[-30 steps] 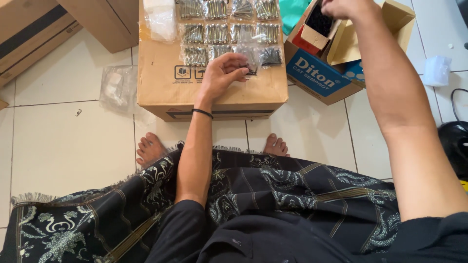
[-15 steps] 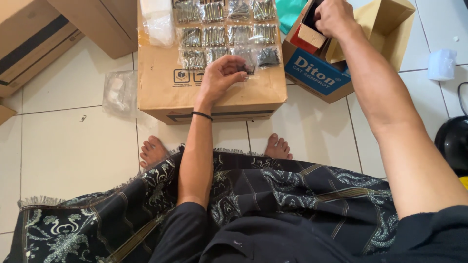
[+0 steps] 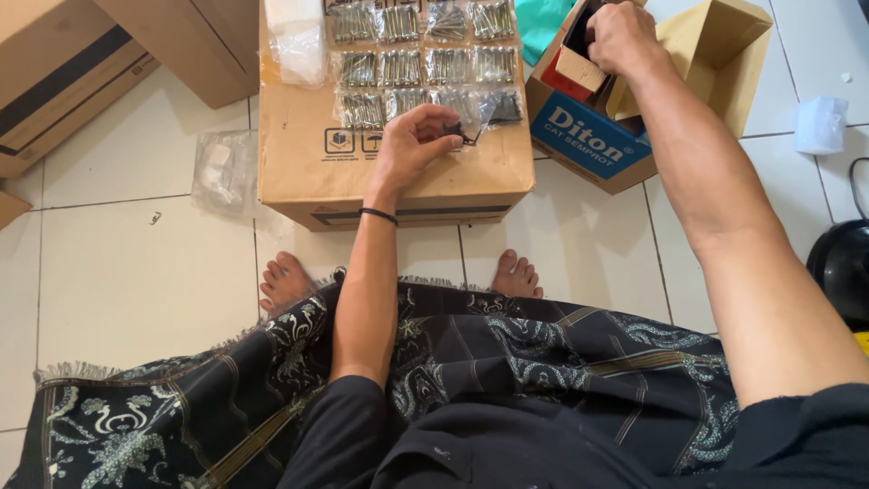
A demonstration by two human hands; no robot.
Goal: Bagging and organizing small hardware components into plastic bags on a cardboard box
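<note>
My left hand (image 3: pixel 415 143) rests on top of a closed brown cardboard box (image 3: pixel 308 172) and pinches a small clear plastic bag (image 3: pixel 489 110) holding dark screws. Rows of several more clear bags of screws (image 3: pixel 412 68) lie on the far part of that box top. My right hand (image 3: pixel 623 38) reaches into an open blue-and-brown carton (image 3: pixel 588 140) at the upper right, fingers curled around something among the small boxes inside; what it grips is hidden.
A crumpled clear plastic bag (image 3: pixel 222 170) lies on the white tiled floor left of the box. Larger cardboard boxes (image 3: pixel 72 72) stand at the upper left. A white roll (image 3: pixel 819 124) and a black round object (image 3: pixel 842 267) sit at the right. My bare feet (image 3: pixel 285 281) touch the box's front.
My left hand has lifted its fingers and now pinches the small bag at the box's right side. My right hand has stayed in the carton. The view has shifted slightly.
</note>
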